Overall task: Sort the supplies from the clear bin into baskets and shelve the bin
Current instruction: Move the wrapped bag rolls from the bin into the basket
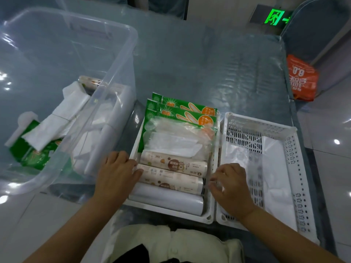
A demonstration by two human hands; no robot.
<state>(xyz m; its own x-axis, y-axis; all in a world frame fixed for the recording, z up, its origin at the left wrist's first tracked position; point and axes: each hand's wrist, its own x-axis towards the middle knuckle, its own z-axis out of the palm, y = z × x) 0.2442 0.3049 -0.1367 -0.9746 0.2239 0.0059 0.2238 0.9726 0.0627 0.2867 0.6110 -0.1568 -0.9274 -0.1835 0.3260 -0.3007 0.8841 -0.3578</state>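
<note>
The clear bin (121, 54) stands at the left with white bags (62, 118), green packs (32, 154) and a roll still inside. A white basket (209, 211) in the middle holds green glove packs (182, 112), a clear bag and three rolls. My left hand (115, 173) touches the left end of a printed roll (169, 177) in that basket. My right hand (229, 186) hovers at the basket's right rim with fingers curled near the roll's other end; whether it grips anything is unclear. A second white basket (292, 168) at the right holds white plastic bags (273, 168).
The table is covered with a clear plastic sheet (209, 69). An orange bag (302, 78) hangs off its right edge. A green exit sign (275, 17) glows at floor level beyond. The table's front edge is right against my body.
</note>
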